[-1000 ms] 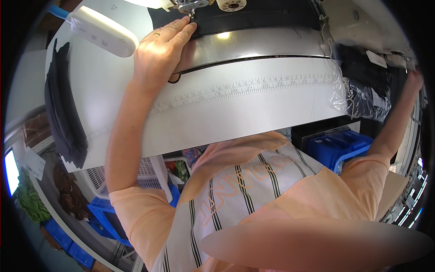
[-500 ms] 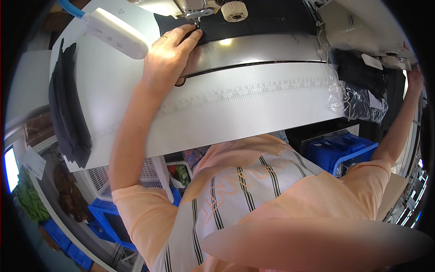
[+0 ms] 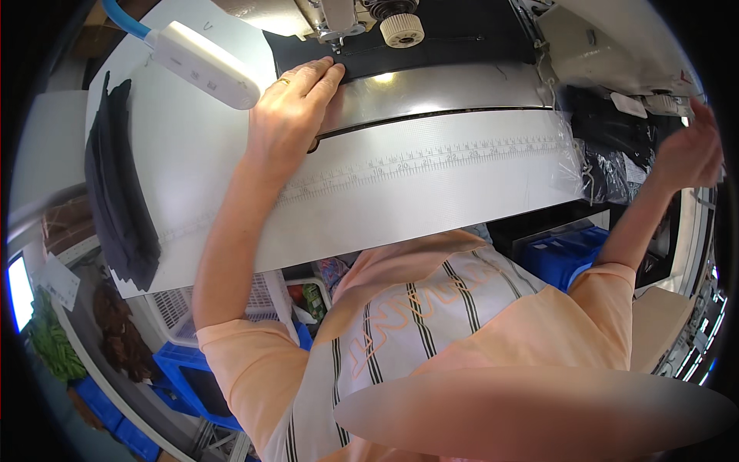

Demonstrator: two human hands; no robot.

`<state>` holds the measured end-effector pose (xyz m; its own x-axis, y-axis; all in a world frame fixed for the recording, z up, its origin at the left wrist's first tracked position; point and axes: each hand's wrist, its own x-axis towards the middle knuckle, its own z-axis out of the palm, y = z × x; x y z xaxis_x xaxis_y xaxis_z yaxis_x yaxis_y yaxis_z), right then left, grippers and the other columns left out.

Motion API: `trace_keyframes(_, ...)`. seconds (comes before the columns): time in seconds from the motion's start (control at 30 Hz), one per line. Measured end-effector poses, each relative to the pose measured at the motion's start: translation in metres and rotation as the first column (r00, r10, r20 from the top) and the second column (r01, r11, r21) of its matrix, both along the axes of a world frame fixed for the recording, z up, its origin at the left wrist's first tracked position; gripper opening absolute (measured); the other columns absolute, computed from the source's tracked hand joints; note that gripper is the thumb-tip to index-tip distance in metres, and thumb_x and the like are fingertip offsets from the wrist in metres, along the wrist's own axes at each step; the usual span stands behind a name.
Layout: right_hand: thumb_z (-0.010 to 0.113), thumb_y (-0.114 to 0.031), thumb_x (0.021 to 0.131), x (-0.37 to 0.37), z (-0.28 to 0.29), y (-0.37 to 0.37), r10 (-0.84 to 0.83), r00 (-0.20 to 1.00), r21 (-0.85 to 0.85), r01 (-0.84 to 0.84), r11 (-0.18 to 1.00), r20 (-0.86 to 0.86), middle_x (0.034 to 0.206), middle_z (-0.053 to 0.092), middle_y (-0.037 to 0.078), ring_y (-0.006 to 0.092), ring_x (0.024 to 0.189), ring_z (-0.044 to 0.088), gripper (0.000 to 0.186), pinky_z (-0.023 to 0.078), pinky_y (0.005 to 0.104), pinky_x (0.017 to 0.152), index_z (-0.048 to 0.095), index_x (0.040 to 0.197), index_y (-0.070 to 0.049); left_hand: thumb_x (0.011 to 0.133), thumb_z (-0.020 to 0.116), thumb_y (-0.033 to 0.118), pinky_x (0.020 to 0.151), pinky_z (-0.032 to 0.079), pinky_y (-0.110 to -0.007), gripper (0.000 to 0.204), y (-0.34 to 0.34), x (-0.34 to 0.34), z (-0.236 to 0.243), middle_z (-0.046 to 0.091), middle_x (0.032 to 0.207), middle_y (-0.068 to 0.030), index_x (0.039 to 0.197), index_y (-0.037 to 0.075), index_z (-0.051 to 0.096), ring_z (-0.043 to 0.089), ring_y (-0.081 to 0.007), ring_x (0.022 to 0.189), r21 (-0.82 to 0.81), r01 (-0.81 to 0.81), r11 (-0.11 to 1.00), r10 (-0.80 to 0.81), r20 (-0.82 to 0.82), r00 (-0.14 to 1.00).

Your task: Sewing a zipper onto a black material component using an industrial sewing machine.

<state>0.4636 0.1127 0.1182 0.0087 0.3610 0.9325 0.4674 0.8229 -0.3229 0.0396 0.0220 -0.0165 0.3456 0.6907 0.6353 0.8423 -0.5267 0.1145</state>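
Observation:
My left hand point(image 3: 291, 115) lies flat with fingers stretched out on a black piece of fabric point(image 3: 454, 55). Its fingertips rest just in front of the presser foot point(image 3: 336, 48) of a sewing machine point(image 3: 339, 19). A line of stitching or a narrow slit runs across the fabric to the right of the foot. At the far right, my right hand point(image 3: 687, 152) is up in the air beside the machine's right end. It is somewhat blurred; its fingers look loosely bent and apart, and I see nothing in them.
A white table point(image 3: 431, 181) with a printed ruler fronts the metal machine bed point(image 3: 439, 92). Dark folded fabric strips point(image 3: 119, 185) hang over its left side. A white device point(image 3: 204, 65) on a blue cable stands near my left hand. Plastic-wrapped black goods point(image 3: 612, 165) lie right. Below are blue bins point(image 3: 558, 258) and a white basket point(image 3: 181, 312).
My right hand has come away from the machine's right end, moving down and toward me. My left hand stays on the fabric; its fingertips now sit slightly nearer me from the presser foot.

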Motion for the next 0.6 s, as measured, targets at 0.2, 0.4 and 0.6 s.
trace_keyframes(0.2,0.067,-0.014,0.086,-0.184,-0.100,-0.026,0.439,0.632,-0.331,-0.290,0.898,0.639,0.117,0.068,0.005,0.0240,0.108,0.062,0.025,0.050,0.0356,0.091,0.068,0.109,-0.005,0.077,0.071,0.006,0.076,0.058,-0.033,0.024,0.001,0.001,0.005,0.071,0.107,-0.0108,0.101,0.004,0.070,0.070,-0.0245,0.098,-0.042,-0.004,0.999,0.002,-0.047,0.999)
trace_keyframes(0.4,0.067,-0.014,0.085,-0.203,-0.130,-0.021,0.297,0.626,-0.213,-0.209,0.955,0.721,0.118,0.068,0.002,0.0200,0.107,0.062,0.026,0.053,0.0316,0.090,0.070,0.109,-0.006,0.076,0.072,0.007,0.077,0.058,-0.033,0.025,0.003,0.002,0.000,0.071,0.107,-0.0100,0.100,0.004,0.071,0.070,-0.0244,0.097,-0.010,0.013,1.000,-0.013,-0.036,0.999)
trace_keyframes(0.6,0.068,-0.013,0.084,-0.210,-0.128,-0.014,0.290,0.640,-0.199,-0.213,0.957,0.711,0.112,0.070,0.002,0.0195,0.103,0.064,0.024,0.055,0.0312,0.085,0.071,0.107,-0.006,0.074,0.071,0.002,0.081,0.058,-0.033,0.023,0.013,0.002,-0.004,0.072,0.106,-0.0106,0.097,0.003,0.072,0.070,-0.0241,0.099,0.011,-0.015,1.000,0.015,0.051,0.999)
